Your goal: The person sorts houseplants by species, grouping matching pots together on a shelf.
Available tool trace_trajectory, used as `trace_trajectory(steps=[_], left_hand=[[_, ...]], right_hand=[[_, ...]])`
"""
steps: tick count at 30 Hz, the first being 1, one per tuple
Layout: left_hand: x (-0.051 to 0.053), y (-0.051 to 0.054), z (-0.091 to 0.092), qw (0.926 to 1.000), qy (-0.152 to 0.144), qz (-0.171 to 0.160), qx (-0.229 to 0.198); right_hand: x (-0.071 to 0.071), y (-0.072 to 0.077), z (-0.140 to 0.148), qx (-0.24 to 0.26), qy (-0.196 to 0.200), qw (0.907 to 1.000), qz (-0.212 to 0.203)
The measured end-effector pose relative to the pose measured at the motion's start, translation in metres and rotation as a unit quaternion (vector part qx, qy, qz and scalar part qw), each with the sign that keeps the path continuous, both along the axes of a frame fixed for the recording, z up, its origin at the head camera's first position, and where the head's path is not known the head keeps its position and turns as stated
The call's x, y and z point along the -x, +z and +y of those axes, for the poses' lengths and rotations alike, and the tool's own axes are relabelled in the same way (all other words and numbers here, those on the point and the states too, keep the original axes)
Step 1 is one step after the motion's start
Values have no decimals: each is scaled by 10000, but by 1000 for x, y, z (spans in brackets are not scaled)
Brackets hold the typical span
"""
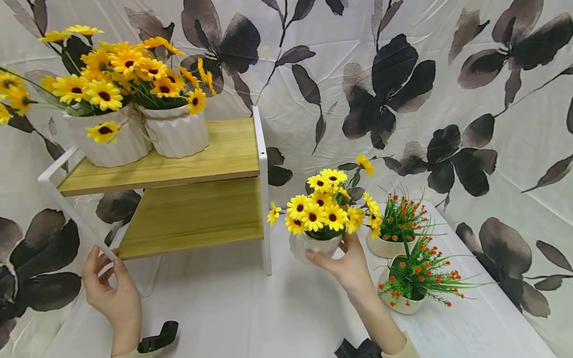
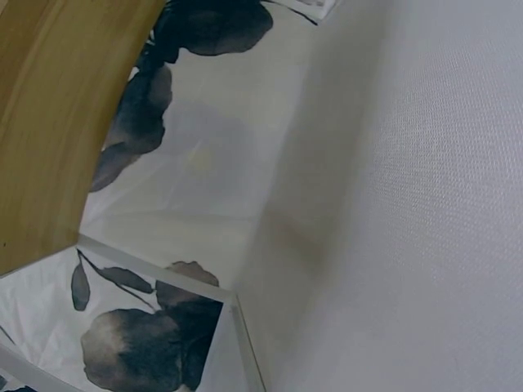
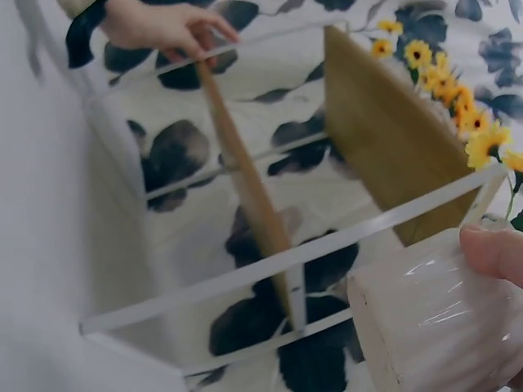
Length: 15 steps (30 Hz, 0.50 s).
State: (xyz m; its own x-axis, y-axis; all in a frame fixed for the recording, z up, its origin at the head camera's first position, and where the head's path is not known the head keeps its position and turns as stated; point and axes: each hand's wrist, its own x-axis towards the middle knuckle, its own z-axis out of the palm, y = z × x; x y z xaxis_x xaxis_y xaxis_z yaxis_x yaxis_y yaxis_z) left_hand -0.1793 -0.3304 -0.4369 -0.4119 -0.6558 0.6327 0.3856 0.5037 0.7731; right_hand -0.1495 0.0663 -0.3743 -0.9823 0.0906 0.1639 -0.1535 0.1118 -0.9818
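Observation:
My right hand (image 1: 351, 266) grips a white ribbed flowerpot (image 1: 313, 247) with yellow daisy-like flowers (image 1: 322, 206), held just right of a two-tier shelf rack (image 1: 192, 214). The right wrist view catches the pot's side (image 3: 441, 318) tilted close to the camera, thumb pressed against it. On the rack's left side, my left hand (image 1: 114, 293) pinches the white metal frame at the lower board's front corner. Two white pots (image 1: 176, 132) of similar yellow flowers stand side by side on the upper board; the lower board (image 1: 197, 214) is bare.
Right of my right hand, two cream pots with red-flowered grassy plants, one farther back (image 1: 385, 246) and one nearer (image 1: 405, 301), stand on the white table (image 1: 224, 308). A floral-print cloth (image 1: 309, 124) hangs behind everything.

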Motion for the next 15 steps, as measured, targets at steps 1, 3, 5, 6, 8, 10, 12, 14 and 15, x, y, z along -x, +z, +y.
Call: trace_trajectory(steps=[1,3,5,6,8,10,12,14,15], left_hand=[[0,0,0,10000,-8,13,3],[-1,1,1,10000,-6,17,11],[-1,1,1,10000,27,-7,41],[0,0,0,10000,42,-16,60],[1,-2,-1,9999,89,-42,95],[2,-4,-3,9998,122,-54,135],[3,-5,-5,9998,120,-33,162],[3,-6,-5,9998,120,-1,169],[3,-6,-5,9998,115,17,164]], right_hand=[[-2,4,1,-26,38,10000,16],[-5,12,2,-83,112,9999,93],[-7,20,2,-154,174,9996,180],[-8,24,2,-180,202,9994,207],[-10,32,3,-228,239,9992,228],[-11,39,2,-272,296,9989,255],[-12,46,2,-321,355,9984,316],[-11,52,2,-365,428,9974,454],[-11,56,2,-382,472,9967,534]])
